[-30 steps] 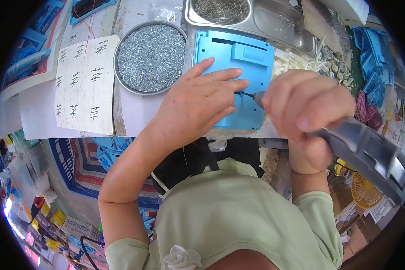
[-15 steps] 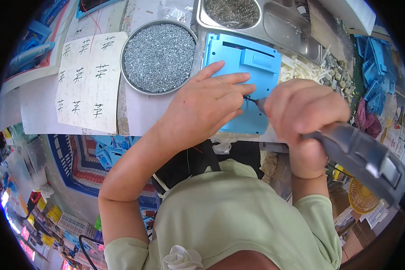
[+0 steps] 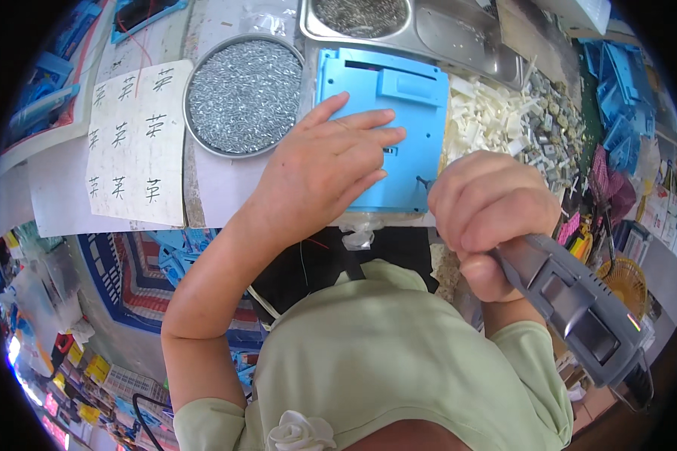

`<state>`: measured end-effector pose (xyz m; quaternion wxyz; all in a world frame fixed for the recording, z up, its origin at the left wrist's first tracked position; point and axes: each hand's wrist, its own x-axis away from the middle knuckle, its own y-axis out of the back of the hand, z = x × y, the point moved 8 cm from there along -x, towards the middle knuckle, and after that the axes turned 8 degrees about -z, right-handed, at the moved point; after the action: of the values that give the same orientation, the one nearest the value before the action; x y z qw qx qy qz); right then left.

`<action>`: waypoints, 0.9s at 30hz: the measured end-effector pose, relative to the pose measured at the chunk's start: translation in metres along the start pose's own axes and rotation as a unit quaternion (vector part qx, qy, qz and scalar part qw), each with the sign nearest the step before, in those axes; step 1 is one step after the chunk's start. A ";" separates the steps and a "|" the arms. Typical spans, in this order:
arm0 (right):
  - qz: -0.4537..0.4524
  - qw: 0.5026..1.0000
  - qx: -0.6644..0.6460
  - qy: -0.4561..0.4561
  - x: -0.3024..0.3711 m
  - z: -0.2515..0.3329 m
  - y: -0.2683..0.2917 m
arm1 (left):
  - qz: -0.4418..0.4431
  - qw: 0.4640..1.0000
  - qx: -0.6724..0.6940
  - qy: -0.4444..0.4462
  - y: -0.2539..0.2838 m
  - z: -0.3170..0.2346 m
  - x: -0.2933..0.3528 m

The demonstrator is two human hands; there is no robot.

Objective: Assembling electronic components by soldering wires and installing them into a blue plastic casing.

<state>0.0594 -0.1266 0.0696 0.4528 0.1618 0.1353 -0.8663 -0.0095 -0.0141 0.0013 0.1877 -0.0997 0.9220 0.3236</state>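
Observation:
A light blue plastic housing [image 3: 410, 101] with screw holes and a raised block lies flat on the bench. Across its left part rests my left hand [image 3: 327, 161], fingers spread, pressing on the surface. My right hand [image 3: 493, 203] is wrapped round the front of a dark grey electric screwdriver [image 3: 579, 312], whose body slants back to the lower right. Its bit points at a hole near the housing's lower right corner; whether a screw sits at the tip is too small to tell. A round metal bowl of small silver screws [image 3: 244, 98] stands left of the housing.
Behind the housing is a steel tray [image 3: 466, 41] with dark small parts in one compartment. White plastic pieces [image 3: 489, 113] and small metal parts [image 3: 553, 113] are heaped on the right. A handwritten paper sheet [image 3: 135, 143] lies left. Blue housings [image 3: 620, 98] pile up at far right.
The screwdriver bit has moved from near my left fingertips to the housing's lower right corner. The tool's rear has swung downward. My left hand stays on the housing.

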 end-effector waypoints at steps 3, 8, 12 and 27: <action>0.050 0.998 -0.046 -0.011 -0.009 0.002 0.004 | 0.002 1.000 0.000 0.002 -0.001 -0.002 -0.001; 0.010 0.999 -0.039 0.034 -0.032 0.005 0.036 | 0.006 1.000 0.000 0.007 0.000 -0.001 -0.004; 0.020 0.998 -0.048 0.035 -0.037 -0.002 0.028 | 0.008 1.000 -0.007 0.024 -0.002 0.000 0.000; 0.037 0.999 -0.026 0.008 -0.048 -0.013 0.028 | 0.035 0.998 0.023 0.049 -0.002 0.000 -0.001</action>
<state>0.1103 -0.1014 0.0750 0.4872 0.1619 0.1560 -0.8438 -0.0083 -0.0151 0.0004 0.1331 -0.0786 0.9402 0.3035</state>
